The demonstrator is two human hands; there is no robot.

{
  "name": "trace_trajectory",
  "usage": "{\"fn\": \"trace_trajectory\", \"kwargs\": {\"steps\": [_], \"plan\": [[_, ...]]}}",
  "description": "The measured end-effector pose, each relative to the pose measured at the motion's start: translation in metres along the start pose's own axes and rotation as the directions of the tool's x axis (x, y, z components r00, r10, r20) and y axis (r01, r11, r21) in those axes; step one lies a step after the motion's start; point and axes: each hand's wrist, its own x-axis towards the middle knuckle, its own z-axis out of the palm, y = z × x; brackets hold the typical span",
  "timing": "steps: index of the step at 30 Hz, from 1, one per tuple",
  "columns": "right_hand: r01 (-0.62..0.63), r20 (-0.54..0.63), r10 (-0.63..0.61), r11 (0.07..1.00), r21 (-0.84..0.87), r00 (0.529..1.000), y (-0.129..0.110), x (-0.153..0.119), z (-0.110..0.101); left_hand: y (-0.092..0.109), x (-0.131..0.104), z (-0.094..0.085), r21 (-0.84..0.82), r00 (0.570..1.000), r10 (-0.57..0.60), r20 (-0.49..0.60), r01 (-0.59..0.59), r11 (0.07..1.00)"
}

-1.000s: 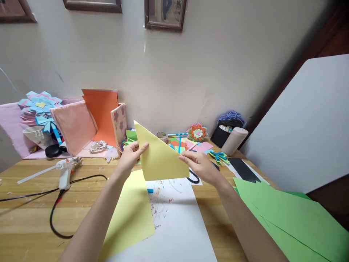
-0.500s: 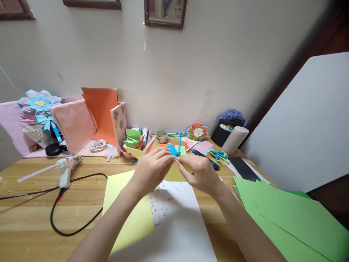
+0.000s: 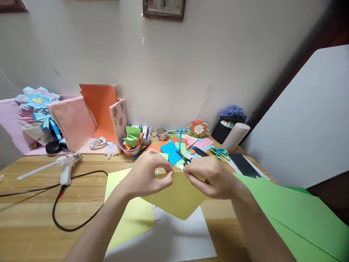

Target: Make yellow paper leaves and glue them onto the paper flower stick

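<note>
A sheet of yellow paper (image 3: 178, 198) hangs between my hands above the desk, one corner pointing down toward me. My left hand (image 3: 151, 174) pinches its upper edge between thumb and forefinger. A short way to the right, my right hand (image 3: 211, 176) pinches the same edge, its other fingers curled. Below lie a white sheet (image 3: 174, 240) with coloured marks and another yellow sheet (image 3: 133, 218), partly hidden by my left forearm. Just past my fingertips, black scissors (image 3: 183, 156) rest by a blue paper piece (image 3: 171, 151).
A white glue gun (image 3: 65, 169) with a black cable stands at the left. Green sheets (image 3: 294, 214) cover the right side. Along the wall are a pink box (image 3: 73, 123), a basket of paper scraps (image 3: 132, 145), a paper flower (image 3: 198, 128) and a pale cylinder (image 3: 236, 136).
Both hands have come down and toward me, and their fingertips have moved apart along the edge. The held yellow paper now shows more fully, its corner hanging lower.
</note>
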Motion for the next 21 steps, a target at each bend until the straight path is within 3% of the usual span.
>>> {"fn": "trace_trajectory", "kwargs": {"steps": [10,21], "plan": [[-0.126,0.037,0.121,0.969,0.214,0.992,0.018,-0.011,-0.025,-0.013,-0.005,-0.022,-0.023,0.995,-0.068,0.078,0.070,0.997],[-0.206,-0.026,0.218,0.950,0.237,0.976,0.029,-0.024,-0.043,-0.030,-0.022,-0.060,0.018,0.996,-0.084,-0.007,0.084,0.996]]}}
